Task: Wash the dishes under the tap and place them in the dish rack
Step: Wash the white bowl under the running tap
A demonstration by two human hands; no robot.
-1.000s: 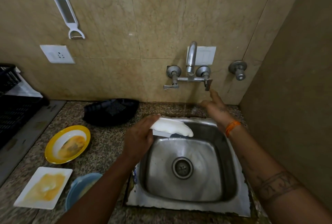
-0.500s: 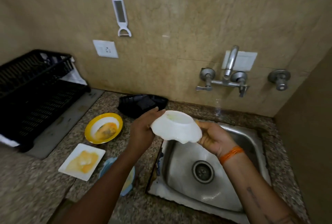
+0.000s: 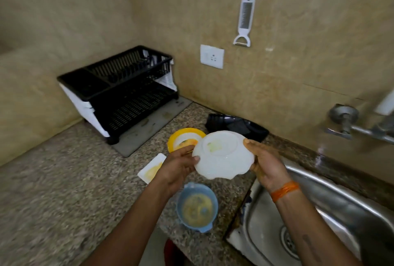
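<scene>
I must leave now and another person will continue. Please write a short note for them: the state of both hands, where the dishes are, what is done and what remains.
Hands: left hand and right hand both grip the rim of the white bowl, held upside down above the counter, between sink and dish rack.
Dishes: yellow plate, white square plate and blue bowl sit on the counter, all with yellow residue.
Done: white bowl appears rinsed, though a faint mark shows on its base.
Left: put it in the rack, which looks empty; wash the other three.
</scene>
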